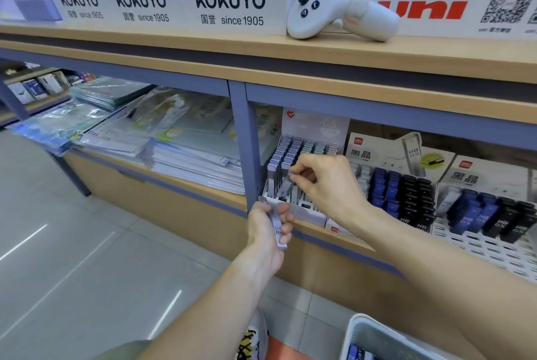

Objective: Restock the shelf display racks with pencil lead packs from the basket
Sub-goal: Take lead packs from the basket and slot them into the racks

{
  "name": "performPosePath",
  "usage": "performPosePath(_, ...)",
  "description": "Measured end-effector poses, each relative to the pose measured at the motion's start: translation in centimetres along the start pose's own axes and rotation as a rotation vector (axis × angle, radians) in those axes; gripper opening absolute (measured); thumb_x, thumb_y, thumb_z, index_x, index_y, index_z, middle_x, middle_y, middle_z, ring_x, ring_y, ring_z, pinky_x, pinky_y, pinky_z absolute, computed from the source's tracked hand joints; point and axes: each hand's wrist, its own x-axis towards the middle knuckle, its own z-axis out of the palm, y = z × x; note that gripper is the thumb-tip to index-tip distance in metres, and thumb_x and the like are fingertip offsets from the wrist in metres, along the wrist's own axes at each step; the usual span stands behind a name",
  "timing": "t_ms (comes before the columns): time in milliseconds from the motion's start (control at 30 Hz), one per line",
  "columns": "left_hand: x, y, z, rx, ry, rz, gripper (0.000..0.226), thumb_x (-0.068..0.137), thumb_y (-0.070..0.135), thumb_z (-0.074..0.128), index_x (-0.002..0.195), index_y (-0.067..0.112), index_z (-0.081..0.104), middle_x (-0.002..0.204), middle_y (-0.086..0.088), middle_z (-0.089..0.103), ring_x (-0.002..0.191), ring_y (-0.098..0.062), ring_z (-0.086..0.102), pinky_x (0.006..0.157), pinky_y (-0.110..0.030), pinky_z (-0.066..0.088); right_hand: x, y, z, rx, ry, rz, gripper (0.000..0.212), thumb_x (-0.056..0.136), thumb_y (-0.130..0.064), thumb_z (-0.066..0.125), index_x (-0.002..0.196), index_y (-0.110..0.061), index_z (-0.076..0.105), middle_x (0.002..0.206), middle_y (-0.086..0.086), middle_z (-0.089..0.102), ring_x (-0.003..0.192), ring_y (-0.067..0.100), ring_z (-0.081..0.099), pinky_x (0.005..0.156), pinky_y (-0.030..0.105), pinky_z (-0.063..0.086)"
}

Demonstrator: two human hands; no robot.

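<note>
Down at the bottom right edge sits your white basket (353,333), its rim just in view with a blue-labelled pack lying inside. Beside it shows the toe of your shoe (255,339) on the tiled floor.

Your left hand (268,229) has its grip curled round a slim pale lead pack (277,227), printed HB, held just in front of the lower shelf edge (334,239). Your right hand (325,182) reaches into the white display rack (293,205) just right of the blue-grey upright post (247,153); its fingertips pinch a second grey lead pack (286,186), tilted, with its lower end down in a front slot. Behind it the rack's rear rows stand full of upright grey-capped packs.

To the right, two more racks with perforated white trays hold blue packs (388,194) and black packs (415,199), marked HB and 0.5, under cardboard header cards showing a lead tube.

Left of the post, the shelf carries stacks of plastic-wrapped notebooks (174,138).

On the wooden ledge above rests a white handheld controller (334,12), in front of KOKUYO and uni signs.
</note>
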Motion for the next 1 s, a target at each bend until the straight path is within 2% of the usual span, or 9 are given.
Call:
performPosePath(333, 0.5, -0.2, -0.1, 0.015, 0.017, 0.004, 0.037, 0.104, 0.022, 0.037, 0.1, -0.002, 0.065, 0.057, -0.007, 0.056, 0.037, -0.013, 0.04, 0.031, -0.02, 0.028, 0.5, -0.3, -0.5, -0.026, -0.05, 0.022, 0.002, 0.086, -0.015, 0.078, 0.087, -0.017, 0.079, 0.081, -0.006, 0.076, 0.074, 0.008, 0.069, 0.075, 0.032, 0.059)
performPosePath(567, 0.9, -0.3, -0.2, 0.036, 0.04, 0.006, 0.035, 0.103, 0.024, 0.041, 0.115, 0.002, 0.065, 0.058, -0.006, 0.057, 0.035, -0.012, 0.039, 0.031, -0.017, 0.025, -0.1, -0.1, -1.0, -0.057, -0.069, 0.052, 0.003, 0.086, -0.017, 0.079, 0.088, -0.018, 0.079, 0.08, -0.005, 0.076, 0.072, 0.009, 0.069, 0.075, 0.031, 0.059)
performPosePath(733, 0.8, -0.5, 0.1, 0.062, 0.041, 0.003, 0.03, 0.103, 0.023, 0.043, 0.108, 0.005, 0.066, 0.059, -0.006, 0.057, 0.035, -0.013, 0.038, 0.032, -0.017, 0.024, 0.3, 0.0, -0.5, -0.054, -0.07, 0.041, 0.005, 0.088, -0.017, 0.077, 0.091, -0.017, 0.08, 0.083, -0.003, 0.077, 0.076, 0.013, 0.07, 0.076, 0.036, 0.059)
performPosePath(833, 0.8, -0.5, 0.2, 0.06, 0.04, 0.0, 0.029, 0.102, 0.023, 0.044, 0.106, 0.005, 0.067, 0.058, -0.005, 0.057, 0.034, -0.012, 0.037, 0.032, -0.017, 0.024, 1.6, -0.2, 0.3, -0.106, -0.113, 0.019, 0.013, 0.091, -0.017, 0.074, 0.101, -0.016, 0.08, 0.097, 0.003, 0.07, 0.087, 0.022, 0.066, 0.079, 0.04, 0.055)
performPosePath(900, 1.0, -0.5, 0.2, 0.054, 0.04, -0.004, 0.029, 0.102, 0.023, 0.044, 0.108, 0.005, 0.067, 0.058, -0.005, 0.057, 0.033, -0.012, 0.036, 0.031, -0.017, 0.023, 2.1, 0.1, 0.7, -0.122, -0.129, 0.042, 0.019, 0.092, -0.015, 0.072, 0.111, -0.017, 0.078, 0.104, 0.006, 0.062, 0.093, 0.025, 0.062, 0.08, 0.037, 0.051)
performPosePath(1000, 1.1, -0.5, 0.0, 0.058, 0.041, -0.007, 0.031, 0.102, 0.024, 0.044, 0.108, 0.004, 0.067, 0.057, -0.004, 0.056, 0.033, -0.012, 0.035, 0.031, -0.017, 0.022, 2.4, 0.6, 0.8, -0.141, -0.12, 0.06, 0.023, 0.093, -0.014, 0.071, 0.115, -0.019, 0.077, 0.103, 0.005, 0.058, 0.096, 0.026, 0.057, 0.078, 0.035, 0.048)
